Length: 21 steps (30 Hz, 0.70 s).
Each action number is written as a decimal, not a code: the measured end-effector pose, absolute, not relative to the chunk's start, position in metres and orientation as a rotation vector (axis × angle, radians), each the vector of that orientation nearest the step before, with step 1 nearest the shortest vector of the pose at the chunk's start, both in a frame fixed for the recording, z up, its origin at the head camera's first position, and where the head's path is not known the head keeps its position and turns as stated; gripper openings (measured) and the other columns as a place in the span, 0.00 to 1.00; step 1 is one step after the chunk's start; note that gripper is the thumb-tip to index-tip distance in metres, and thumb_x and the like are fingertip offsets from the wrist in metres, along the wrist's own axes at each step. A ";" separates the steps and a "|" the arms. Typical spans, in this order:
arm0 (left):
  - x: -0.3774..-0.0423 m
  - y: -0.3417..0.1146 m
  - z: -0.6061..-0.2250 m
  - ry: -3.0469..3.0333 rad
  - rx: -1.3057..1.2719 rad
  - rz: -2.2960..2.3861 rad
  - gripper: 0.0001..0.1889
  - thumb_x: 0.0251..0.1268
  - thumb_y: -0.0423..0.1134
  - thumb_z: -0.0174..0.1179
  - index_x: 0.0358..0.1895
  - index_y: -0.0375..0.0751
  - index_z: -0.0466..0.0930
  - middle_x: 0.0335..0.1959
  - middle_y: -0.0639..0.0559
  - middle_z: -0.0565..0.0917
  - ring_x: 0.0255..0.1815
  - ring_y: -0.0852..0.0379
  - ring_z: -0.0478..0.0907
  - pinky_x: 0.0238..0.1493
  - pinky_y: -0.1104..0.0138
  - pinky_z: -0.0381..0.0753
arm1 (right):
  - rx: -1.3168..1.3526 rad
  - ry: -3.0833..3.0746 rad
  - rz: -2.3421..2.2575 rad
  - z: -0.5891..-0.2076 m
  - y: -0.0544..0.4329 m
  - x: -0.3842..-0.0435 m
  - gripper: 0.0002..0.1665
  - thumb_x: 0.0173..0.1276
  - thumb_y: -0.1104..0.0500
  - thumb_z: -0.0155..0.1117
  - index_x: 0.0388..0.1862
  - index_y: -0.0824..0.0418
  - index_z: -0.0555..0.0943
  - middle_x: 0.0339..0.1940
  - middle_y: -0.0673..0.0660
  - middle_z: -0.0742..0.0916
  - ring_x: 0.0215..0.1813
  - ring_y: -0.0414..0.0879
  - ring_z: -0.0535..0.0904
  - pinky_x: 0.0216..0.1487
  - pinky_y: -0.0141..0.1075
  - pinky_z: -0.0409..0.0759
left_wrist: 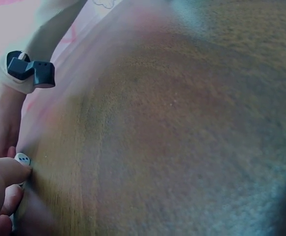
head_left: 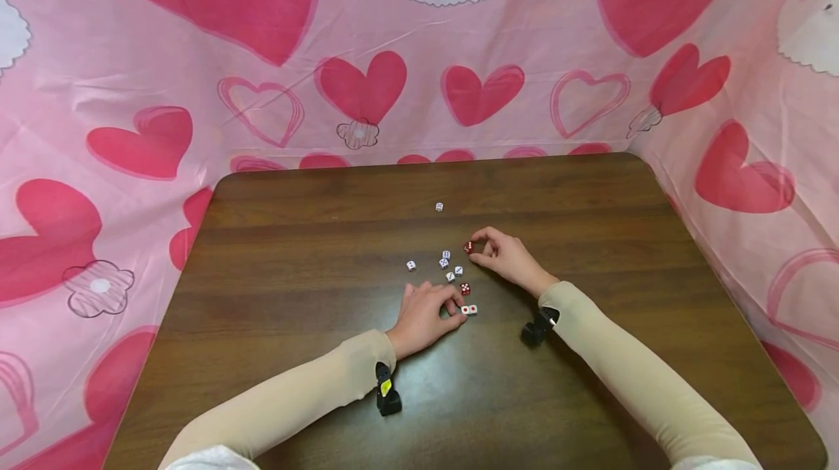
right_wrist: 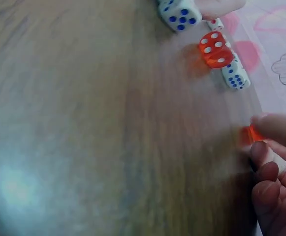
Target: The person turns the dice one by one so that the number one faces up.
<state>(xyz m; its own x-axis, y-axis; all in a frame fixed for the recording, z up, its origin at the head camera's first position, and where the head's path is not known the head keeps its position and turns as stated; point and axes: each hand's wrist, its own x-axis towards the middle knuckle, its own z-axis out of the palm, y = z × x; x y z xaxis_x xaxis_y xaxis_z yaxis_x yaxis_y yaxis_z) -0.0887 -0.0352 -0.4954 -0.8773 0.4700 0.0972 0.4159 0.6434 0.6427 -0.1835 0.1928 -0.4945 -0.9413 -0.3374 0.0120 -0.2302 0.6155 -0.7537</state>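
My right hand pinches a translucent red die between thumb and forefinger, low over the table. In the right wrist view, the fingers cover most of that die. Nearer the front, my left hand has thumb and forefinger around the left one of two white dice that sit side by side with single red pips up. The left wrist view shows a white die with blue pips at the fingertips. Just behind the pair lies another red die, untouched.
Several white dice with dark pips cluster between the hands. One white die lies apart above the left hand, and a further white die sits farther back. The brown wooden table meets pink heart-patterned cloth behind.
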 end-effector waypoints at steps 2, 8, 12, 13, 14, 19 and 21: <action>-0.088 -0.035 -0.495 2.780 0.757 1.053 0.09 0.62 0.47 0.75 0.39 0.56 0.83 0.28 0.68 0.82 0.32 0.65 0.67 0.44 0.61 0.57 | -0.468 2.706 -1.216 -0.493 0.192 -0.184 0.17 0.72 0.54 0.72 0.57 0.57 0.82 0.22 0.48 0.82 0.24 0.43 0.76 0.31 0.36 0.71; -0.089 -0.035 -0.497 2.789 0.788 1.061 0.09 0.62 0.47 0.74 0.39 0.56 0.82 0.28 0.68 0.81 0.31 0.65 0.67 0.43 0.62 0.57 | -0.470 2.737 -1.159 -0.490 0.188 -0.185 0.13 0.74 0.53 0.70 0.53 0.55 0.84 0.21 0.48 0.79 0.24 0.43 0.74 0.30 0.37 0.69; -0.089 -0.036 -0.497 2.799 0.792 1.056 0.09 0.63 0.47 0.74 0.39 0.56 0.83 0.28 0.67 0.81 0.32 0.64 0.67 0.43 0.61 0.58 | -0.488 2.713 -1.159 -0.490 0.188 -0.184 0.17 0.70 0.57 0.73 0.55 0.57 0.82 0.22 0.49 0.81 0.25 0.43 0.74 0.32 0.37 0.70; -0.089 -0.036 -0.497 2.800 0.789 1.052 0.09 0.62 0.47 0.74 0.40 0.55 0.83 0.28 0.67 0.81 0.32 0.64 0.67 0.43 0.61 0.58 | -0.490 2.706 -1.163 -0.489 0.189 -0.184 0.18 0.70 0.57 0.74 0.56 0.58 0.81 0.23 0.49 0.81 0.25 0.43 0.75 0.32 0.37 0.71; -0.090 -0.036 -0.497 2.800 0.784 1.048 0.09 0.62 0.47 0.74 0.40 0.55 0.83 0.28 0.67 0.81 0.32 0.64 0.67 0.43 0.61 0.58 | -0.492 2.702 -1.169 -0.489 0.189 -0.184 0.19 0.70 0.58 0.74 0.57 0.58 0.81 0.23 0.49 0.81 0.26 0.43 0.75 0.33 0.37 0.71; -0.090 -0.035 -0.496 2.801 0.782 1.038 0.09 0.62 0.47 0.74 0.40 0.55 0.83 0.28 0.66 0.82 0.32 0.64 0.68 0.44 0.60 0.58 | -0.498 2.681 -1.212 -0.490 0.191 -0.185 0.19 0.73 0.55 0.70 0.58 0.61 0.81 0.24 0.50 0.82 0.26 0.42 0.75 0.33 0.37 0.72; -0.090 -0.035 -0.496 2.801 0.784 1.035 0.09 0.62 0.47 0.74 0.40 0.55 0.83 0.28 0.66 0.82 0.32 0.64 0.68 0.44 0.61 0.58 | -0.503 2.658 -1.227 -0.491 0.193 -0.185 0.20 0.72 0.54 0.71 0.58 0.62 0.81 0.24 0.50 0.82 0.25 0.42 0.75 0.32 0.36 0.72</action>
